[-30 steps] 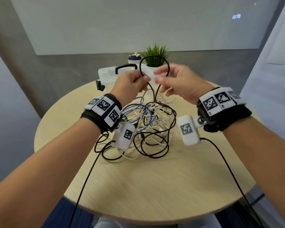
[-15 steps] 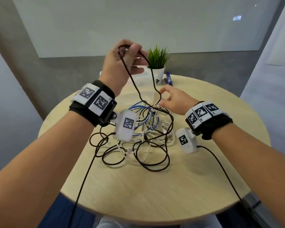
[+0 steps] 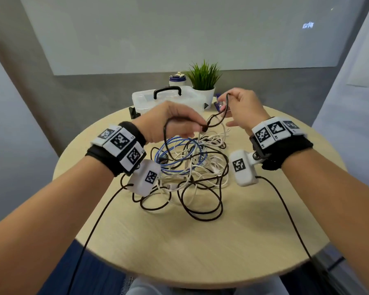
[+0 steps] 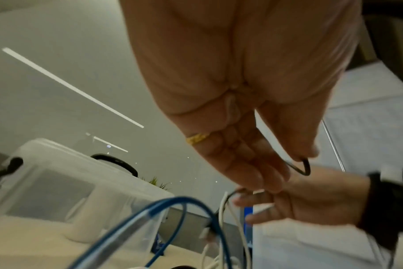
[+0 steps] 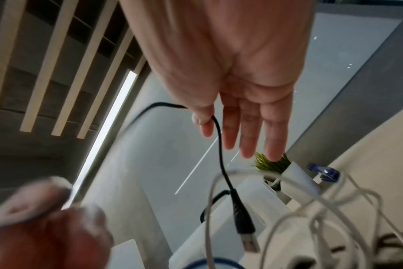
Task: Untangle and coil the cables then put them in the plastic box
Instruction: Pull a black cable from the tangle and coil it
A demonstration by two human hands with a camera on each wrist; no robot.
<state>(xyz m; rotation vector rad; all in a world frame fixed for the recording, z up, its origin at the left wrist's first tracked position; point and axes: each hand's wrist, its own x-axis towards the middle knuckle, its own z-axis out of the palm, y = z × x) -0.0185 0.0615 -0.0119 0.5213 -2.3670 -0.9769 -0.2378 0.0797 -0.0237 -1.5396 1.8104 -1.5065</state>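
A tangle of black, white and blue cables (image 3: 192,167) lies in the middle of the round wooden table (image 3: 179,241). My left hand (image 3: 192,126) hovers over the tangle's far left and pinches a loop of the black cable (image 3: 165,135) between thumb and fingers (image 4: 265,172). My right hand (image 3: 226,101) is raised to the right and pinches the same black cable (image 5: 220,149) between thumb and forefinger, its other fingers straight. The cable's USB plug (image 5: 247,234) hangs free below that hand. The clear plastic box (image 3: 145,99) with a black handle stands shut at the table's far edge.
A potted green plant (image 3: 203,81) and a white bottle (image 3: 177,80) stand beside and behind the box. A small blue object (image 3: 217,103) lies by the plant pot. Thin black leads run from my wrist cameras toward the near edge.
My left hand has come down from head height to just above the tangle, still holding the black cable. My right hand has risen from the pile and now pinches the cable near its plug.
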